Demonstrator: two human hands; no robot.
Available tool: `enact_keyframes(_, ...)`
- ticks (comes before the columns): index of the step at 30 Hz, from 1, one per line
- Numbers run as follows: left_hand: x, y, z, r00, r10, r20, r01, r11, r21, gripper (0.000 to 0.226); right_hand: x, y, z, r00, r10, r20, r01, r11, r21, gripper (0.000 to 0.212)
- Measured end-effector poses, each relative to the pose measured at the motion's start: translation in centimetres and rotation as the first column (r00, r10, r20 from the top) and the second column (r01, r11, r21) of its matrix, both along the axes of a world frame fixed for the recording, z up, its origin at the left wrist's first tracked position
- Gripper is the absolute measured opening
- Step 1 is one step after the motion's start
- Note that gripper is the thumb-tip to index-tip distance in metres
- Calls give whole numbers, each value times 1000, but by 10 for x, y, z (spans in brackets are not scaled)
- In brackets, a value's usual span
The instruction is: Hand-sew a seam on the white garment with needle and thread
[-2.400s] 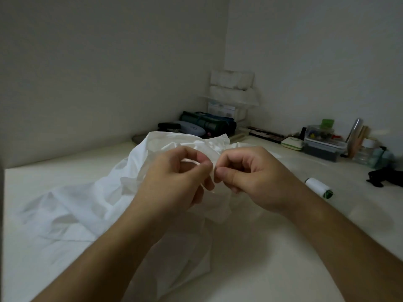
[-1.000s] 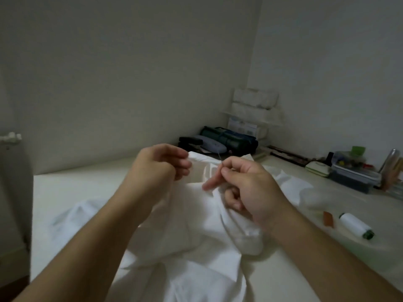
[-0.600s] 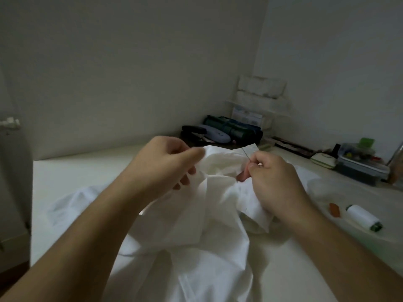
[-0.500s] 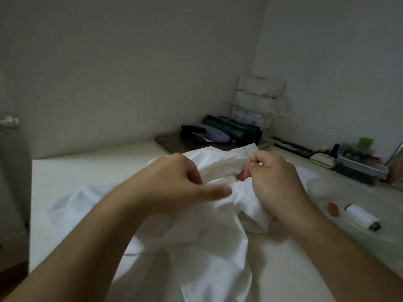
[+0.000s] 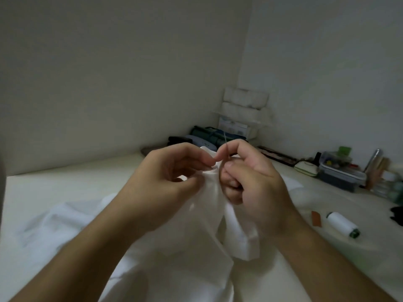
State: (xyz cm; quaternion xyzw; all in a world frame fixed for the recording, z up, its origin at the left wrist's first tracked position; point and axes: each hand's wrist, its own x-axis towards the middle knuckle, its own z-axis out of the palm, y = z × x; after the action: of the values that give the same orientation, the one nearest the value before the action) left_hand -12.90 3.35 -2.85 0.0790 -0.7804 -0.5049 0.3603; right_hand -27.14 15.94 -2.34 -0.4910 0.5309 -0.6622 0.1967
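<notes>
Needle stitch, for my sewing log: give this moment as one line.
stage: mid-stitch | right hand: pinches needle | left hand: pinches white garment fold | thread spool: lying on table

Dim light; bare pale walls (image 5: 109, 73) meet in corner; pale tabletop (image 5: 65, 184) below.

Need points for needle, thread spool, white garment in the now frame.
needle (image 5: 226, 143), head view, on the thin shaft sticking up above the right hand's fingers.
thread spool (image 5: 341, 224), head view, on the white wound body.
white garment (image 5: 194, 247), head view, on the hanging fabric below the hands.
</notes>
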Motion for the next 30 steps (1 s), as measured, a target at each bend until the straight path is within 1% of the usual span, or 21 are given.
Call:
enact_keyframes(3,-2,1,-2,996,-80,-36,84,989,123,31,-3,0,-1,997,12,76,-14,1000,24,29)
enact_keyframes(5,-1,2,-2,991,-120,-56,127,980,154,33,-5,2,1,997,18,76,-21,999,39,29)
enact_keyframes(8,0,3,0,983,-165,-80,176,970,167,39,-8,4,3,997,63,44,-66,995,79,30)
enact_keyframes(12,-2,3,-1,981,-158,-111,177,965,193,44,-13,5,5,984,174,-23,-168,974,151,30)
enact_keyframes(16,-1,1,-2,976,-157,-150,185,963,198,41,-20,6,1,975,182,-130,-157,971,182,18)
enact_keyframes(18,0,1,-1,974,-152,-166,183,964,192,39,-24,6,1,970,193,-151,-164,970,182,13)
enact_keyframes(20,0,1,-1,974,-141,-177,175,965,195,38,-26,7,2,975,208,-77,-196,971,139,19)
enact_keyframes(22,1,1,-1,977,-120,-176,152,972,180,36,-26,7,4,978,209,16,-210,976,62,15)
enact_keyframes(24,2,3,1,985,-88,-150,104,990,99,36,-27,8,6,975,198,104,-197,980,-16,10)
enact_keyframes(26,2,6,3,996,-13,-91,6,997,-78,41,-30,8,9,974,166,152,-158,985,-67,10)
enact_keyframes(27,1,7,2,997,57,-48,-65,980,-189,44,-32,8,9,977,135,163,-124,989,-75,11)
enact_keyframes(28,-1,9,1,988,157,-9,-152,939,-310,48,-32,8,10,981,98,169,-86,993,-77,11)
enact_keyframes(29,-4,9,0,961,276,-2,-249,865,-436,53,-33,8,12,983,67,173,-55,995,-78,12)
enact_keyframes(30,-6,8,0,923,382,-37,-339,765,-548,58,-32,8,14,982,46,181,-31,996,-82,13)
